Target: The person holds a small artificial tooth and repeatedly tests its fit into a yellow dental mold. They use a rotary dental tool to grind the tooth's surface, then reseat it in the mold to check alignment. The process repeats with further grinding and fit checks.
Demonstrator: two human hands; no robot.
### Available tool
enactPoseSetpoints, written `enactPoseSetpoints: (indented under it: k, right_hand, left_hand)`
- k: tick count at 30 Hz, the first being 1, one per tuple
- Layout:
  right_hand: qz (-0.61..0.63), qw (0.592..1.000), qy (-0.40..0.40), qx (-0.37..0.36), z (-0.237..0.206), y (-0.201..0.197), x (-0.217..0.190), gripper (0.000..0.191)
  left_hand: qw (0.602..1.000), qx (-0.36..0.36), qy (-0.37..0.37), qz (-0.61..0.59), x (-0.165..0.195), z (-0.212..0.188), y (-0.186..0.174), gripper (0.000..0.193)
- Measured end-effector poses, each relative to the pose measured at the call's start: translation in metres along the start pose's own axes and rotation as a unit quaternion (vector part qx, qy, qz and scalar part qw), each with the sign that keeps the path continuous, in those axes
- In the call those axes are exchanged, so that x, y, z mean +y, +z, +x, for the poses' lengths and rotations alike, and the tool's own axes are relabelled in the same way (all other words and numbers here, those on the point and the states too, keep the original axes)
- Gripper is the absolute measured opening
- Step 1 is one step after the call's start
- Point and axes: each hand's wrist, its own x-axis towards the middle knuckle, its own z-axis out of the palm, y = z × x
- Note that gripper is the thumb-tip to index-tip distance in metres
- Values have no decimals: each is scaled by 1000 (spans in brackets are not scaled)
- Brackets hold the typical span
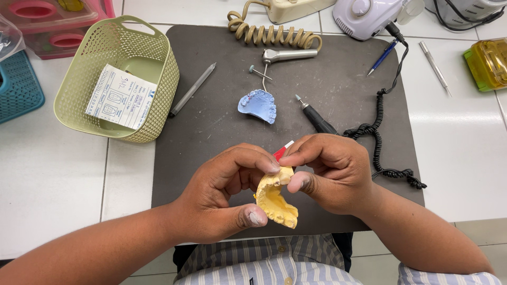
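Pinching a yellow dental cast [275, 200] from nine o'clock, the left hand [222, 192] grips firmly; right hand [332, 171] pinches its top, half hiding a red-white pen [282, 150] at twelve.

Labels and packages, placed relative to the green basket [158, 58].

One white rectangular paper form [121, 96] with blue printed boxes and some handwriting lies tilted inside the basket, leaning on its near-left wall. Up-left of the basket: stacked clear plastic boxes with pink lids [55, 21]. Far right of it, at the frame edge: a yellow translucent case [487, 63]. No screens or signs.
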Motion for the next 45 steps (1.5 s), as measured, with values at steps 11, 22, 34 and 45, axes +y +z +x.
enactPoseSetpoints:
  k: [11, 22, 34, 45]
  right_hand:
    - [-26, 997, -66, -6, 2, 0, 3, 28]
    - [-2, 997, -68, -20, 2, 0, 3, 29]
    - [-61, 993, -80, -58, 8, 0, -3, 29]
    - [-9, 996, -71, -51, 5, 1, 4, 29]
  left_hand:
    - [999, 28, -12, 30, 5, 1, 2, 47]
    - [996, 31, 27, 80, 3, 0, 1, 46]
    - [951, 40, 125, 280, 6, 3, -3, 51]
    - [937, 37, 158, 310, 9, 5, 1, 56]
